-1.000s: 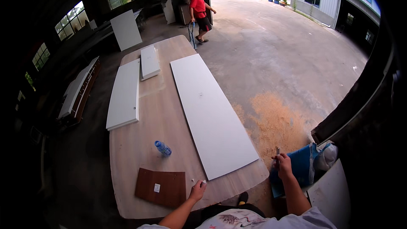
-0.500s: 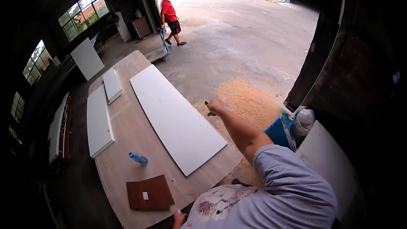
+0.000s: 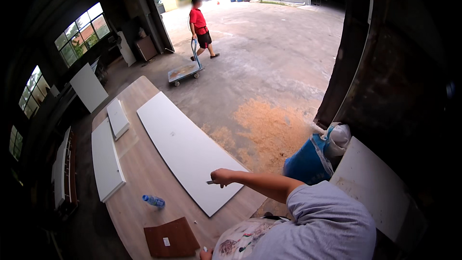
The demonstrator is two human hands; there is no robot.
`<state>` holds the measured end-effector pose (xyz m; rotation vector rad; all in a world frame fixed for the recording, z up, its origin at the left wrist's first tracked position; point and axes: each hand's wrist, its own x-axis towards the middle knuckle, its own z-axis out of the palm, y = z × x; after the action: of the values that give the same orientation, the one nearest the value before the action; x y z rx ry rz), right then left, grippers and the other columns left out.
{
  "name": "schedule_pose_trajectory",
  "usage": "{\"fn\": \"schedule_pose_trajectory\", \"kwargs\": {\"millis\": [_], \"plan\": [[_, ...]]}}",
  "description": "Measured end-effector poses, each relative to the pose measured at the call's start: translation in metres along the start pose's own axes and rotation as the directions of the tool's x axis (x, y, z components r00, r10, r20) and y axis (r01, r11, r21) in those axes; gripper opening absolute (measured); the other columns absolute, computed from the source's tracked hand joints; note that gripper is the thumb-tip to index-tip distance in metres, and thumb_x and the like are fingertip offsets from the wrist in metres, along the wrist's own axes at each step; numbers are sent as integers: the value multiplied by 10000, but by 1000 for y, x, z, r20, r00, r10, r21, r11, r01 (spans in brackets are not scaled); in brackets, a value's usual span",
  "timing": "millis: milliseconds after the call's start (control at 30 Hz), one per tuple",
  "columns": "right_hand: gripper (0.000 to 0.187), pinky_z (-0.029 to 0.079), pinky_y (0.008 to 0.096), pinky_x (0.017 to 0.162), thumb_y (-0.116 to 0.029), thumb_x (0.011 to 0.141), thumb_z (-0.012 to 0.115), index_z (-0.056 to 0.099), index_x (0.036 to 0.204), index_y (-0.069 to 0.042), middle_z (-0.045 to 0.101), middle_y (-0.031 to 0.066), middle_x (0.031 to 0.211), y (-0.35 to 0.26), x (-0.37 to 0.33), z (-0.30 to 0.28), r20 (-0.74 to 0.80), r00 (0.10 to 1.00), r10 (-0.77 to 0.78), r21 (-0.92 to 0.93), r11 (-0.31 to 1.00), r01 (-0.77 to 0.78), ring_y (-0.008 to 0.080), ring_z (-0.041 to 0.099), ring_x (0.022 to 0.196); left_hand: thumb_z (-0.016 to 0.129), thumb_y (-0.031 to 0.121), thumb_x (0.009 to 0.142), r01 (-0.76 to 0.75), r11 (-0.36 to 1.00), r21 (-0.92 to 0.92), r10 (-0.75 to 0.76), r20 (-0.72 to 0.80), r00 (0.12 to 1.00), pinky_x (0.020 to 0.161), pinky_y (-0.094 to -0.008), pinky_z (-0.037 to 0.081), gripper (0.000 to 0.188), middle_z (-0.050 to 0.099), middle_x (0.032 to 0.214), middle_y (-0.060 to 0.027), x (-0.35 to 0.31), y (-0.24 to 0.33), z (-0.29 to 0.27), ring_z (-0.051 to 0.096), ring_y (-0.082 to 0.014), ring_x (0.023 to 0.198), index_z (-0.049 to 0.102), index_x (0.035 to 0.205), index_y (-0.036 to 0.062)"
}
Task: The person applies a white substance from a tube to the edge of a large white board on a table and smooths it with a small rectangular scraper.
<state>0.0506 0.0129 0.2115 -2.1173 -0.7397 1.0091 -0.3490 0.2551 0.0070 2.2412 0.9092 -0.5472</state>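
Over the near end of a long white panel (image 3: pixel 185 147), my right hand (image 3: pixel 223 177) is closed around a small flat-bladed tool (image 3: pixel 210 182). Only the blade's tip sticks out past the fingers, so its exact kind is hidden. The panel lies flat on a pale wooden table (image 3: pixel 149 163). At the bottom edge, close to my shirt, my left hand (image 3: pixel 206 254) shows only in part, with a small whitish thing at its fingers. Left of it lies a brown board (image 3: pixel 171 233) with a white label, and beyond that a blue plastic bottle (image 3: pixel 154 201) stands on the table.
More white panels (image 3: pixel 107 159) lie stacked along the table's left side. A blue sack (image 3: pixel 308 159) and sawdust (image 3: pixel 269 125) are on the floor to the right. Outside the doorway, a person in red (image 3: pixel 198 24) pulls a flat cart (image 3: pixel 185 71).
My right hand has come from beyond the panel's right edge back over its near end, tool in hand. The person and the cart have moved right. My view has shifted.
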Motion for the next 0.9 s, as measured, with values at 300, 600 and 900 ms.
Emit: {"fn": "schedule_pose_trajectory", "kwargs": {"millis": [300, 600, 900], "plan": [[184, 574, 329, 587, -162, 909, 578, 630, 1002, -12, 694, 108, 878, 221, -96, 100, -62, 893, 445, 384, 837, -391, 196, 723, 723, 596, 481, 844, -148, 979, 143, 130, 127, 983, 795, -469, 507, 431, 685, 926, -207, 32, 47, 2, 654, -387, 889, 728, 910, 76], [83, 458, 349, 431, -81, 805, 632, 654, 785, -3, 649, 132, 658, 393, -265, 159, -341, 563, 753, 615, 631, -472, 239, 623, 502, 625, 409, 808, -684, 694, 223, 588, 373, 718, 815, -460, 510, 398, 681, 998, -214, 162, 329, -58, 634, -393, 937, 707, 945, 45], [115, 513, 379, 474, -36, 847, 528, 613, 869, 38, 632, 147, 717, 327, -335, 206, -207, 459, 864, 794, 422, -437, 265, 648, 575, 685, 386, 839, -250, 893, 375, 310, -108, 945, 900, -431, 515, 432, 690, 1107, -174, 252, 390, -286, 659, -325, 1034, 698, 1099, 41]]}}
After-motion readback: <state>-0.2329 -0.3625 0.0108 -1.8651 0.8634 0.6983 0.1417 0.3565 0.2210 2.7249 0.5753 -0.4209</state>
